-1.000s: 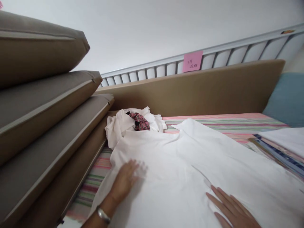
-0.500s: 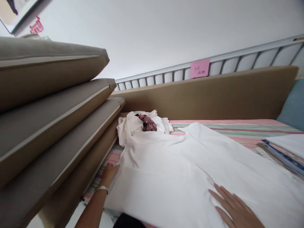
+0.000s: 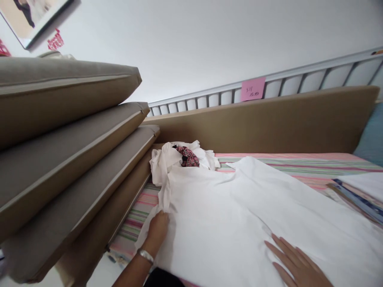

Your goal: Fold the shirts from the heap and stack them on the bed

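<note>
A white shirt (image 3: 215,215) lies spread over a striped bedsheet (image 3: 299,161). My left hand (image 3: 158,229), with a silvery bracelet at the wrist, is closed on the shirt's left side, and the cloth there is lifted and creased. Its fingertips are hidden. Over on the right, my right hand (image 3: 295,259) lies flat on the shirt with its fingers stretched out. Just beyond the shirt's far left corner sits a crumpled heap of white clothes (image 3: 163,161) with a dark red patterned cloth (image 3: 189,156) in it.
Stacked grey-brown cushions (image 3: 77,167) rise along the left side. A long brown padded board (image 3: 269,123) stands along the back, before a white slatted rail (image 3: 218,99) with a pink note (image 3: 253,89). At the right is a pile of folded clothes (image 3: 359,191).
My left hand has moved right and inward, carrying the shirt's left edge with it and baring more of the striped sheet. My right hand stays flat in about the same place.
</note>
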`<action>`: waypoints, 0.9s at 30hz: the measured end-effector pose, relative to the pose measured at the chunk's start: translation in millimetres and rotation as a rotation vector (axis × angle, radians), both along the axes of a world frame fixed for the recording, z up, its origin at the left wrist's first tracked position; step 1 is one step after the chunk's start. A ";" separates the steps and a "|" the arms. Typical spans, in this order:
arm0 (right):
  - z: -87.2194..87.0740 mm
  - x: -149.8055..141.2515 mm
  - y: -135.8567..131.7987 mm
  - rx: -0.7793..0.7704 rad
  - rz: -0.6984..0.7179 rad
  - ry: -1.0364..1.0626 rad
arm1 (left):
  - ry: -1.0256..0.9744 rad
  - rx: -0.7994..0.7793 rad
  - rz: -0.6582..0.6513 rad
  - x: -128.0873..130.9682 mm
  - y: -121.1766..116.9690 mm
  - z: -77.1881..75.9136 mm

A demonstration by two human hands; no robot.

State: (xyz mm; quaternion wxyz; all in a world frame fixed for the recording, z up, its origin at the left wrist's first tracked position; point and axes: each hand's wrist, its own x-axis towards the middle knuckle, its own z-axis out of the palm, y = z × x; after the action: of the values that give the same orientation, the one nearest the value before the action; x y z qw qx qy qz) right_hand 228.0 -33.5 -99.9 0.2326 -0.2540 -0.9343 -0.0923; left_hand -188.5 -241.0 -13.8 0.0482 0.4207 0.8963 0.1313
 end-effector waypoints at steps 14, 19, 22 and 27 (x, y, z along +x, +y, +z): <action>-3.1 0.7 2.0 0.044 0.006 0.020 | -0.132 0.031 0.387 -86.7 3.5 -6.5; -7.1 1.6 4.0 0.018 0.007 0.019 | -0.176 0.053 0.358 -85.7 11.7 -12.3; -5.7 1.5 3.6 0.022 0.012 0.026 | -0.150 0.104 0.383 -85.8 10.3 -11.9; -6.0 1.4 3.1 0.031 0.007 0.012 | -0.066 0.156 0.452 -90.8 -4.9 -11.0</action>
State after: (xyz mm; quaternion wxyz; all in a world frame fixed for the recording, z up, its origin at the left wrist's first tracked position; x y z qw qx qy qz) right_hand 229.5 -30.3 -105.9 0.2423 -0.2479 -0.9322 -0.1043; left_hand -279.3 -245.9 -24.8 0.0144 0.2072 0.9528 0.2212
